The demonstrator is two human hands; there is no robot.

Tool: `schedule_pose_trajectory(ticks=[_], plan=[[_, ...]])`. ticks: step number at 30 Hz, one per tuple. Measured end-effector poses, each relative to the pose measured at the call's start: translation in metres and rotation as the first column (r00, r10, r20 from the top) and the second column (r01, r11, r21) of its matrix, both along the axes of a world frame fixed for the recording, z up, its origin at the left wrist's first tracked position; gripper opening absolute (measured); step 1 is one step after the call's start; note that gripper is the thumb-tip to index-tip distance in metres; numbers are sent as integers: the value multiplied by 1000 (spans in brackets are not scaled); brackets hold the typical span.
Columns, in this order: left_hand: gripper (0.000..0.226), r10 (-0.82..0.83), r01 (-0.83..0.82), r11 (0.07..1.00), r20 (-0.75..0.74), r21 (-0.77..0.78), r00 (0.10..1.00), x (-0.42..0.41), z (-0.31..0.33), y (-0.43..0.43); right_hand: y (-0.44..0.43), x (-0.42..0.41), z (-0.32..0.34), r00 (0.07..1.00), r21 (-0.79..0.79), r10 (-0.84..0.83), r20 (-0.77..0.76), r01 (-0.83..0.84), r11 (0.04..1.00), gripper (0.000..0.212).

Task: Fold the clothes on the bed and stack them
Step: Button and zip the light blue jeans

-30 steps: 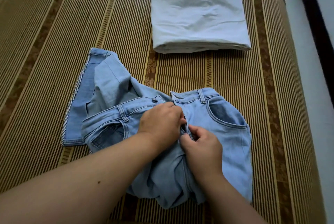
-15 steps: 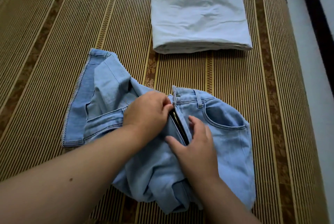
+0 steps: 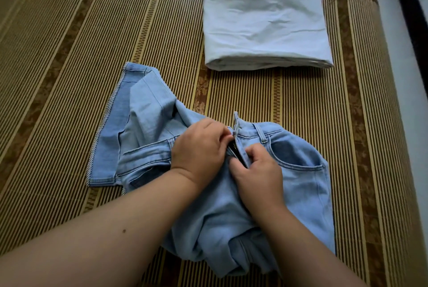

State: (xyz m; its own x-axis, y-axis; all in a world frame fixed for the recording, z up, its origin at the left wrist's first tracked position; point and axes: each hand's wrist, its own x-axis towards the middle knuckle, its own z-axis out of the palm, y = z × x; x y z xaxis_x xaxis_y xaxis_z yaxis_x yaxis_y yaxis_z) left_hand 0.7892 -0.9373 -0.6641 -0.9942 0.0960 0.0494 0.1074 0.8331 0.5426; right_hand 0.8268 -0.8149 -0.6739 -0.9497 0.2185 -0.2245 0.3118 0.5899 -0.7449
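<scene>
Two hands meet at the front of the jeans (image 3: 301,182), which lie crumpled on the mat (image 3: 69,54) close to the person, with one part spread out to the left. The left hand (image 3: 199,147) has its fingers curled and pinches the cloth at the top of the zip (image 3: 236,148), by the waistband. The right hand (image 3: 257,170) is curled too and pinches the cloth on the other side of the zip, a bit lower. The zip is open and shows as a dark gap between the two hands. I think the person wants to close the front before folding. Some things could go wrong. If the two sides are not pulled flat and close, the zip may stick or bite a bit of cloth. If it is left open, the front may bulge and the fold may come out lumpy. The jeans are bunched up under the wrists, so a fold made now would be crooked and might slide off a stack. The folded cloth (image 3: 264,20) is pale and neat and lies well apart, farther up the mat, so a tug on the jeans should not reach it. I see no brand tag or label on either one. Tiny gold marks show on the zip, but they are too small to read.
</scene>
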Motion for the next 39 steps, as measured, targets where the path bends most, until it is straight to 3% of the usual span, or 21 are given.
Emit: schedule_pose_trajectory(ticks=[2,5,7,9,12,13,16,17,19,22,24,28,30,34,39], plan=[[27,-96,96,995,-13,-21,995,9,-6,-5,2,3,1,999,-154,-33,41,39,987,19],[27,-152,173,983,246,-63,957,18,-17,-7,9,7,-1,993,-231,16,117,12,973,25],[28,-112,133,990,327,-42,938,17,-24,-10,14,6,-1,980,-171,93,175,-62,983,21],[24,-49,49,999,363,7,931,8,-25,-14,19,-5,1,977,-38,117,175,-112,993,39],[3,92,-102,995,360,8,928,-12,-25,-20,25,-38,5,984,134,174,28,-177,975,20],[4,123,-127,992,374,-13,919,-18,-27,-22,24,-51,2,971,179,236,47,-241,954,26],[35,123,-99,992,518,-74,846,-31,-39,-21,11,-82,-14,845,298,405,350,-510,807,65],[40,104,-51,993,553,-110,827,-34,-42,-20,5,-88,-18,800,316,417,431,-567,761,68],[35,59,30,990,607,-137,793,-38,-46,-20,2,-93,-25,786,330,413,460,-583,743,55],[19,21,7,999,624,-43,781,-41,-43,-22,9,-87,-20,868,303,397,297,-480,823,25],[11,5,-31,999,582,35,813,-39,-39,-25,15,-74,-15,910,260,374,177,-410,874,22],[27,-4,-152,957,531,249,847,-31,-29,-27,16,-44,3,957,128,288,-45,-280,951,12],[21,12,-273,885,567,378,824,-29,-21,-27,15,-32,12,942,90,309,-135,-299,950,12],[16,-62,-505,625,683,595,728,-25,-5,-25,14,-23,24,913,16,247,-325,-256,967,14],[21,-127,-543,544,703,639,700,-19,0,-13,7,-30,30,907,-92,198,-371,-248,964,23]])
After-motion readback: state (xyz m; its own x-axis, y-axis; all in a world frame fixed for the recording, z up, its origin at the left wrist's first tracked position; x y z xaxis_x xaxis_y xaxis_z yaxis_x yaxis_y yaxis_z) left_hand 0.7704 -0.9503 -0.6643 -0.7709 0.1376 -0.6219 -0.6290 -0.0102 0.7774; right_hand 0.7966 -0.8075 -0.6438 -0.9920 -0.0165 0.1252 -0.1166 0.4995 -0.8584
